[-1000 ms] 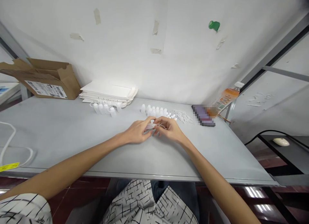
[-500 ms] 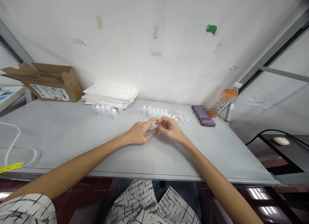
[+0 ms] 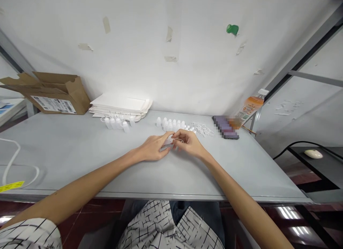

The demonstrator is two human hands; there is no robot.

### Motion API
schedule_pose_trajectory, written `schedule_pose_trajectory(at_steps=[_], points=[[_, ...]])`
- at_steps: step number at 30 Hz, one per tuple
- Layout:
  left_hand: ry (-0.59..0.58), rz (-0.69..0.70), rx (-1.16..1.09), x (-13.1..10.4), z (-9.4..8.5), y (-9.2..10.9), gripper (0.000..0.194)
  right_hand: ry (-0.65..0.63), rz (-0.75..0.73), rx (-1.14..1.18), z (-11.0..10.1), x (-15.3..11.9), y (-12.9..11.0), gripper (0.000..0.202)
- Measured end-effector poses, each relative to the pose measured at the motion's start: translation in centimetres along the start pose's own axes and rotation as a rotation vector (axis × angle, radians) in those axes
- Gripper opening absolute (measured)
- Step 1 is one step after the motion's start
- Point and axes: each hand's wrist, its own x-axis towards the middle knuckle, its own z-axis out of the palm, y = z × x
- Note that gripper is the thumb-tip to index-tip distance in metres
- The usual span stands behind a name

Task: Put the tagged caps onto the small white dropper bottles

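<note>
My left hand is closed around a small translucent white plastic bottle, held on its side just above the table. At the bottle's neck end, my right hand pinches a thin white plastic strap; whether it is fixed to the neck is hidden by my fingers. Right behind my hands stand several small white bottles in a cluster. Small white caps and a pile of loose white straps lie to their right. Further left is a group of similar bottles with straps and tips.
White padded envelopes are stacked at the back left beside an open cardboard box. On the right lie a phone and a leaning drink bottle. A white cable crosses the grey table's left end.
My hands keep nearly the same grip on the bottle and strap. The camera view has shifted slightly; nothing on the table has visibly moved.
</note>
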Motion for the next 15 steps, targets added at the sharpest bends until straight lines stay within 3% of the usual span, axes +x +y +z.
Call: schedule_pose_trajectory(at_steps=[15], points=[[0.008,-0.004,-0.001,0.1,-0.24,0.36,0.047,0.032,-0.019,0.008,-0.03,0.15,0.19,0.014]])
